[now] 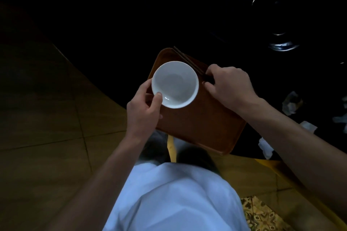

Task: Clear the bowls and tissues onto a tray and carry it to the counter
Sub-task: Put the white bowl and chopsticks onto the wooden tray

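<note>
Head view: left hand (143, 108) pinches the white bowl (175, 84) by its rim, lowering it over the tray (204, 129); right hand (228, 83) grasps chopsticks (187, 62) beside it, probably to lay them down too.

A white bowl (175, 84) — round, glossy, empty, upright — sits over the far left part of a brown rectangular tray (202, 127). The tray lies at a slant, its near right corner jutting past the edge of the dark surface under it. Dark chopsticks (189, 63) lie along the tray's far edge, just right of the bowl. Crumpled white tissues (291, 102) are scattered to the right of the tray — some near, some farther off.
</note>
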Demonstrator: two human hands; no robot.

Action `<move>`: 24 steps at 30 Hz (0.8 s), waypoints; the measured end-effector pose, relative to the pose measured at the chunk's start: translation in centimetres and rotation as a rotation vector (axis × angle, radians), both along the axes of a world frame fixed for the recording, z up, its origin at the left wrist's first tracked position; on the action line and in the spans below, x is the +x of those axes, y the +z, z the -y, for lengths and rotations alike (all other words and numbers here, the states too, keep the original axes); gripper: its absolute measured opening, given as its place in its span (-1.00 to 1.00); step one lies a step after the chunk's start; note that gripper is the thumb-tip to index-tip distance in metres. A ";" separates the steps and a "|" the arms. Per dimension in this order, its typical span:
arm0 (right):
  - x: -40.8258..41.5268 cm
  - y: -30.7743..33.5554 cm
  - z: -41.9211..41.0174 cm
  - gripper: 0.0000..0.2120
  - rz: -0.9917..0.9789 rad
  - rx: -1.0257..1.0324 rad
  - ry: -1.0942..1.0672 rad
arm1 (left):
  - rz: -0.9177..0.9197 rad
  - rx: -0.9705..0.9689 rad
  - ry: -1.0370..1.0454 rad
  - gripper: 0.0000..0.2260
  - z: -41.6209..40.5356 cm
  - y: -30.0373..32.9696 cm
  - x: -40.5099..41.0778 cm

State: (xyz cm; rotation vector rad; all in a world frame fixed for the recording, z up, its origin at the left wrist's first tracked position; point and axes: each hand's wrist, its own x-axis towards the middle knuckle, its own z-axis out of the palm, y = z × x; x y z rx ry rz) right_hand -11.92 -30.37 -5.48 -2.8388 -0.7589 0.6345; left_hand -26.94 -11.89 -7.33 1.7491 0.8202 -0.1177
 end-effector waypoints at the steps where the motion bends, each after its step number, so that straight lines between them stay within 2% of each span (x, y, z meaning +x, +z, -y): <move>1: -0.1 -0.3 0.1 -0.70 0.012 0.020 -0.013 | -0.005 -0.005 0.000 -0.63 -0.1 -0.1 0.1; 11: -1.2 -2.2 0.4 -0.72 0.022 0.240 -0.113 | -0.002 -0.046 0.033 -0.63 -0.4 0.0 0.1; 16: -1.5 -1.4 1.5 -0.63 0.019 0.247 -0.158 | -0.015 -0.035 0.030 -0.65 -0.4 0.3 0.2; 24: -2.6 -0.7 7.6 -0.68 0.061 0.145 -0.235 | -0.024 -0.106 0.093 -0.70 -0.3 0.5 0.5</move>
